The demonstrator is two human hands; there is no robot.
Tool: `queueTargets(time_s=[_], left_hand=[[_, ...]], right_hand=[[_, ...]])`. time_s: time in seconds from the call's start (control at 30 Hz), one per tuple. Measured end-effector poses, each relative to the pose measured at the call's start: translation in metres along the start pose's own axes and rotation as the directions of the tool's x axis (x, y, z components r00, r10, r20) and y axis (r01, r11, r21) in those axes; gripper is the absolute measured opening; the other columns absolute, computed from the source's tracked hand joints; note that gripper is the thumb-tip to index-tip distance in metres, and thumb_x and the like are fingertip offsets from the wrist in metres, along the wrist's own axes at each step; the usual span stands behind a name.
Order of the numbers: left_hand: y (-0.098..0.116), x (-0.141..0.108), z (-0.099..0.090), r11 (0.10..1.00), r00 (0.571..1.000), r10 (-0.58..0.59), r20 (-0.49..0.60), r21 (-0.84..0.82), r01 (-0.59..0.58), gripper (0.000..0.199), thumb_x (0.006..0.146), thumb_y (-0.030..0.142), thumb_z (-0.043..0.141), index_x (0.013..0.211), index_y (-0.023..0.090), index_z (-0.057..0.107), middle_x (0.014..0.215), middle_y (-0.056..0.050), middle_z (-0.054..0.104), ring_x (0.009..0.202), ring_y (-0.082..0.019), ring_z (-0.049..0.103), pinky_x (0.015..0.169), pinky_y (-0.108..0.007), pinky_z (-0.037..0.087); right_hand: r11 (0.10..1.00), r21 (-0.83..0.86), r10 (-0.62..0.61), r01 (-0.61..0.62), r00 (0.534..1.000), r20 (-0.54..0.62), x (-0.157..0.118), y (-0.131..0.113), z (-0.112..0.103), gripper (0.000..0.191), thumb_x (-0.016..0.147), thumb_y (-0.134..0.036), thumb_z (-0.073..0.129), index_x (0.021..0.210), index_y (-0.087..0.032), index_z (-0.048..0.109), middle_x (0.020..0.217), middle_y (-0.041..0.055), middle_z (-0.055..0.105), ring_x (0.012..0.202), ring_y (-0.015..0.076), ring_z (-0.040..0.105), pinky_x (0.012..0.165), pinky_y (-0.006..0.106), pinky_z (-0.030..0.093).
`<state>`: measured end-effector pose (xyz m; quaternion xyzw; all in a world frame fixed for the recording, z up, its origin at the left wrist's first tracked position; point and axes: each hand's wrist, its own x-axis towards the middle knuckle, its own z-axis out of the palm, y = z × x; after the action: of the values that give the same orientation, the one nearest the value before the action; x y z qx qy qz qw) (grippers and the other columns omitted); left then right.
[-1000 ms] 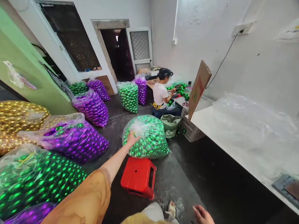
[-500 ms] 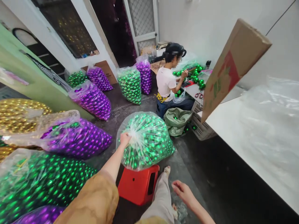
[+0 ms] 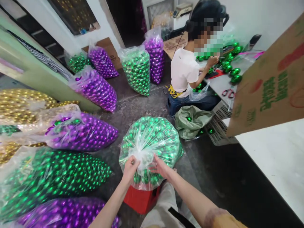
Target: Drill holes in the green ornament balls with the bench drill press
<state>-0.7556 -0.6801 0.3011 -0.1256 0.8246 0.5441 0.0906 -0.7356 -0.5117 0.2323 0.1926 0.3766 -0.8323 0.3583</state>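
Observation:
A big clear plastic bag of shiny green balls (image 3: 163,136) stands upright in front of me, its top gathered into a bunched neck. At the left side of that neck, my left hand (image 3: 132,164) is closed on the plastic. My right hand (image 3: 158,166) touches the right side of the neck, its fingers apart. Part of a red stool (image 3: 140,201) shows below the bag, close to my legs.
Bags of purple (image 3: 83,131), green (image 3: 57,174) and gold balls (image 3: 26,101) lie at the left; more stand behind. A seated person (image 3: 185,69) works at a table at the right, near an olive sack (image 3: 194,123), crates (image 3: 219,126) and a cardboard sheet (image 3: 270,85).
My right hand has come up from beside my leg to the bag's neck. The left hand still grips the plastic. The view has moved nearer to the seated person.

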Motion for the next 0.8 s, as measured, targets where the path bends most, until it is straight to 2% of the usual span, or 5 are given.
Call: queueTargets(time_s=[0.17, 0.3, 0.43, 0.53, 0.8], left_hand=[[0.004, -0.017, -0.003, 0.996, 0.992, -0.09, 0.092, -0.008, 0.091, 0.03, 0.063, 0.031, 0.066, 0.064, 0.021, 0.038, 0.054, 0.009, 0.037, 0.046, -0.007, 0.036, 0.045, -0.018, 0.03], [-0.013, -0.03, -0.006, 0.985, 0.993, -0.067, 0.098, 0.166, 0.05, 0.025, 0.06, 0.031, 0.062, 0.059, 0.02, 0.039, 0.053, 0.007, 0.036, 0.049, -0.009, 0.037, 0.049, -0.02, 0.03], [-0.042, -0.039, 0.003, 0.937, 0.998, -0.006, 0.068, 0.348, -0.018, 0.02, 0.058, 0.028, 0.056, 0.055, 0.02, 0.038, 0.052, 0.006, 0.033, 0.052, -0.01, 0.035, 0.055, -0.023, 0.027], [-0.06, -0.044, 0.011, 0.909, 0.998, -0.02, 0.052, 0.417, -0.004, 0.018, 0.057, 0.028, 0.053, 0.054, 0.02, 0.037, 0.049, 0.006, 0.031, 0.05, -0.01, 0.034, 0.055, -0.025, 0.024], [-0.075, -0.048, 0.018, 0.947, 0.989, -0.124, 0.083, 0.308, 0.093, 0.021, 0.063, 0.03, 0.057, 0.057, 0.021, 0.039, 0.053, 0.006, 0.032, 0.052, -0.01, 0.034, 0.055, -0.024, 0.027]], right_hand=[[0.961, -0.277, 0.0, 0.002, 1.0, 0.008, 0.011, -0.031, 0.01, 0.069, 0.09, -0.073, 0.032, 0.109, -0.014, 0.061, 0.091, 0.0059, 0.066, 0.074, 0.0117, 0.062, 0.075, 0.033, 0.052], [0.812, -0.567, -0.222, 0.14, 0.972, -0.077, 0.001, -0.066, 0.0, 0.044, 0.084, -0.057, 0.061, 0.085, -0.013, 0.065, 0.08, 0.0023, 0.065, 0.078, 0.0134, 0.061, 0.083, 0.035, 0.051], [0.636, -0.733, -0.562, 0.242, 0.796, -0.225, 0.013, -0.111, -0.025, 0.036, 0.093, -0.043, 0.05, 0.114, -0.015, 0.061, 0.112, 0.0077, 0.064, 0.101, 0.0156, 0.06, 0.097, 0.039, 0.047], [0.561, -0.817, -0.659, 0.129, 0.668, -0.346, 0.042, -0.124, -0.033, 0.05, 0.097, -0.046, 0.039, 0.131, -0.011, 0.049, 0.129, 0.0173, 0.053, 0.116, 0.023, 0.055, 0.098, 0.043, 0.046], [0.346, -0.937, -0.627, -0.041, 0.734, -0.263, 0.077, -0.095, -0.034, 0.045, 0.085, -0.042, 0.061, 0.114, -0.01, 0.054, 0.111, 0.0186, 0.06, 0.107, 0.0279, 0.059, 0.085, 0.042, 0.051]])
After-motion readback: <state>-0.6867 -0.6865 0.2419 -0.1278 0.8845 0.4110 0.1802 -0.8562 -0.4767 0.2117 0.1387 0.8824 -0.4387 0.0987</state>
